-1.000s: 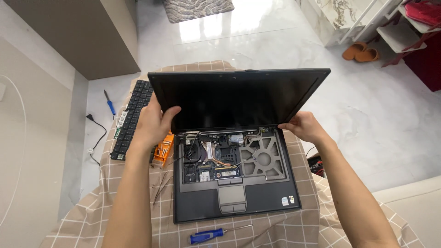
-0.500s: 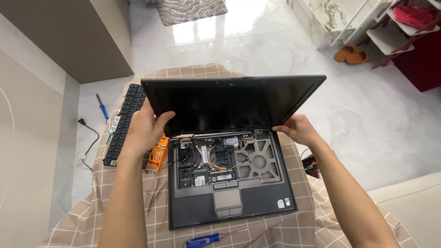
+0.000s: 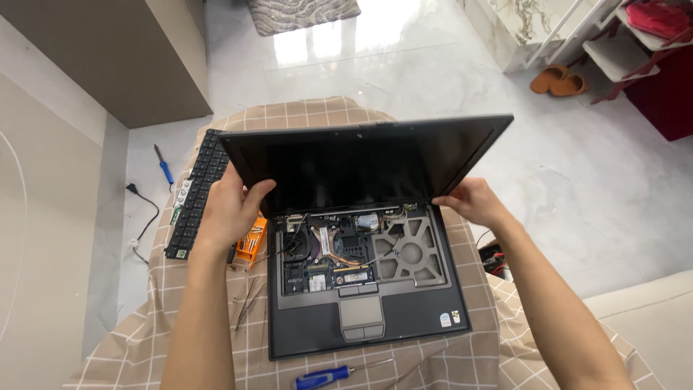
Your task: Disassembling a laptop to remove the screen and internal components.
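Two hands on the laptop lid.
Left hand and right hand each grip a lower lid corner; open base holds exposed board, fan.

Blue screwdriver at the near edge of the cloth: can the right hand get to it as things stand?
Probably yes. The blue screwdriver lies alone on the checked cloth, nothing over it. But the right hand is holding the laptop screen, so it must let go first.
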